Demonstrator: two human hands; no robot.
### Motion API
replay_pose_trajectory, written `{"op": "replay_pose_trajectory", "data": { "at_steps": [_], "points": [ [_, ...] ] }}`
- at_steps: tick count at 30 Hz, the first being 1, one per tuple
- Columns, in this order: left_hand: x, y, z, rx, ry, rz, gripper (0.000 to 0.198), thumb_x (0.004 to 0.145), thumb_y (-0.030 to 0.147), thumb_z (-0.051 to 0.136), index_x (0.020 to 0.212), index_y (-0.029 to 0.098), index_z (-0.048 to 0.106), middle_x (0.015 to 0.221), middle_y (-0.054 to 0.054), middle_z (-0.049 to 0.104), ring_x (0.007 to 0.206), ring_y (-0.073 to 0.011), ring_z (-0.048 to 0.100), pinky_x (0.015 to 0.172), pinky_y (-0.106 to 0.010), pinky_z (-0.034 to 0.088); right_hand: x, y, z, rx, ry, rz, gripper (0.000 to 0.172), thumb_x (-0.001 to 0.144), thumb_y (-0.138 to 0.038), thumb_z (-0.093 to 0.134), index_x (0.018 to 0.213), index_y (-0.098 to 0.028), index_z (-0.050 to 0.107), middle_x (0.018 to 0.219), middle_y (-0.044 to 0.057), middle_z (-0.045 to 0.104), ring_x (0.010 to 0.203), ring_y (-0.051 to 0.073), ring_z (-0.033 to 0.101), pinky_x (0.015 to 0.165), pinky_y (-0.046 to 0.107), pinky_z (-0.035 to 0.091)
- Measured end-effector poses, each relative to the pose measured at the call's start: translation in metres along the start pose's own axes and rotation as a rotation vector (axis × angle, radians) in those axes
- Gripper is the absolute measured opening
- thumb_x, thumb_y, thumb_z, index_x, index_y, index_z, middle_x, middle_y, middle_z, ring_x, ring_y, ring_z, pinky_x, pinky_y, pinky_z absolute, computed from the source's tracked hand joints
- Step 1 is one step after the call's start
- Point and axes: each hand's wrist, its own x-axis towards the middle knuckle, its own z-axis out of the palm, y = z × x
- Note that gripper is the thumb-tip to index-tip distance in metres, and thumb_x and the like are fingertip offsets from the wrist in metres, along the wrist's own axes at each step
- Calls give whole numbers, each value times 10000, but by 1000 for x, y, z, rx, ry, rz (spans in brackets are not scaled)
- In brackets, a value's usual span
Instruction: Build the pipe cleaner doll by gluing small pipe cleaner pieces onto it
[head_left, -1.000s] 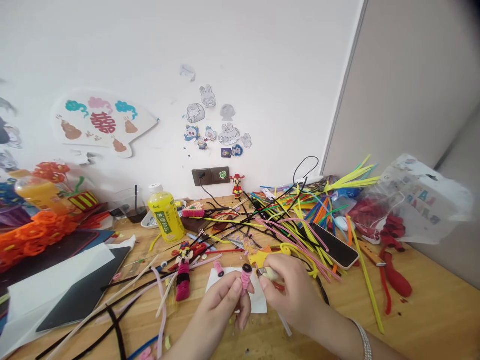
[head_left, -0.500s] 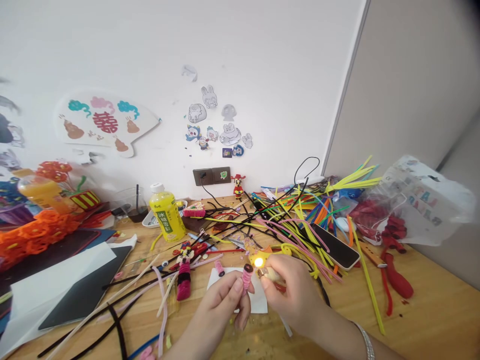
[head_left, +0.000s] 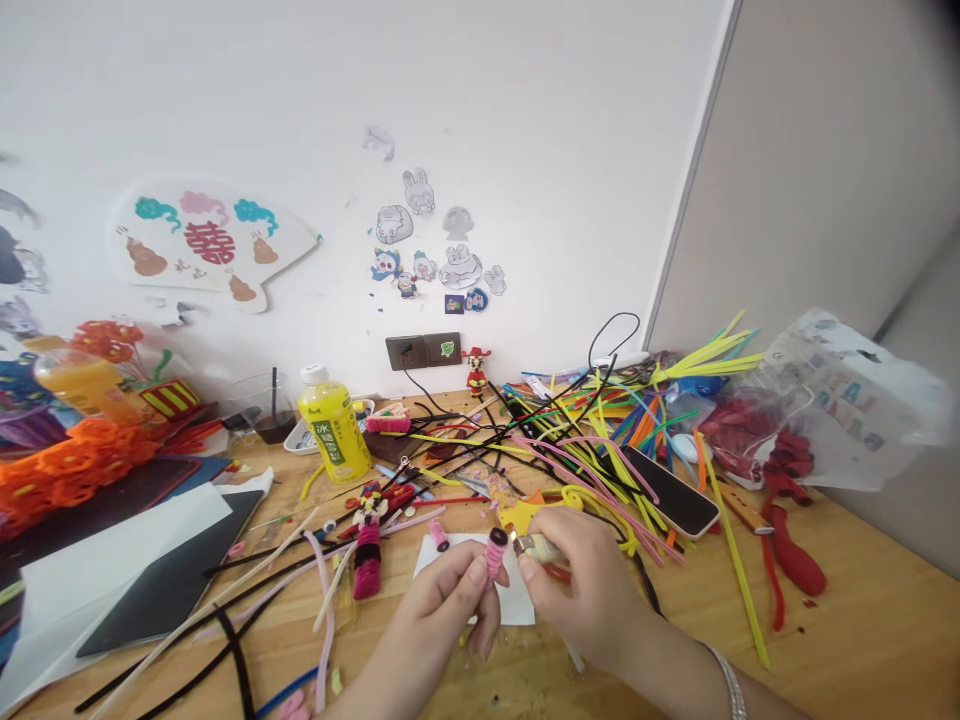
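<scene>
My left hand (head_left: 448, 607) is closed in a pinch on a small pink pipe-cleaner coil (head_left: 495, 553) with a dark top, held upright above a white paper slip (head_left: 517, 600). My right hand (head_left: 583, 590) grips a small lighter (head_left: 534, 546), its metal head right beside the coil's top. No flame shows at the lighter. A second pink coil (head_left: 439, 536) lies on the paper's far corner. A pink and black pipe-cleaner figure (head_left: 367, 548) lies on the table to the left of my hands.
A heap of coloured pipe cleaners (head_left: 600, 430) and a phone (head_left: 671, 492) lie behind my hands. A yellow drink bottle (head_left: 333, 426) stands at the back left, dark sheets (head_left: 161, 590) and orange flowers (head_left: 67, 460) lie further left, and a plastic bag (head_left: 840, 400) sits at right.
Half a second ago a flame burned at the lighter's head next to the coil; now it is out. Both hands have stayed in about the same place.
</scene>
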Motion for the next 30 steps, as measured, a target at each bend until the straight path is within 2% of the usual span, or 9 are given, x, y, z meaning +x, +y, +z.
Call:
{"op": "replay_pose_trajectory", "data": {
  "at_steps": [6, 12, 18, 24, 30],
  "points": [
    [1, -1, 0, 0, 21, -7, 373, 807, 519, 441, 652, 180, 461, 439, 52, 453, 451, -98, 364, 532, -219, 313, 0, 0, -2, 0, 37, -63, 183, 723, -280, 416, 565, -187, 402, 528, -9, 437, 521, 129, 400, 492, 241, 259],
    [2, -1, 0, 1, 24, -10, 372, 802, 521, 450, 671, 175, 479, 436, 54, 454, 442, -94, 363, 528, -216, 312, 0, -1, -1, -20, 15, -46, 167, 716, -274, 430, 579, -182, 454, 539, 0, 459, 532, 139, 420, 500, 247, 272],
    [3, -3, -2, -13, 32, -6, 364, 796, 514, 471, 669, 173, 483, 435, 55, 453, 440, -90, 355, 508, -211, 299, 0, -1, 0, -27, 56, -84, 184, 729, -283, 420, 573, -186, 421, 529, -8, 448, 521, 133, 413, 491, 242, 262],
    [2, -4, -2, -7, 31, -24, 361, 790, 511, 483, 680, 167, 484, 431, 59, 454, 435, -84, 359, 504, -208, 299, 0, -1, 0, -41, 28, -62, 167, 720, -276, 431, 583, -181, 437, 538, -2, 465, 529, 135, 422, 496, 245, 268],
    [4, -4, -2, -23, 46, -38, 367, 765, 524, 510, 697, 164, 499, 430, 61, 456, 431, -84, 369, 497, -206, 299, -1, -1, 0, -18, 59, -80, 179, 732, -287, 420, 586, -184, 429, 540, -2, 455, 533, 137, 412, 502, 250, 266]
  ]
}}
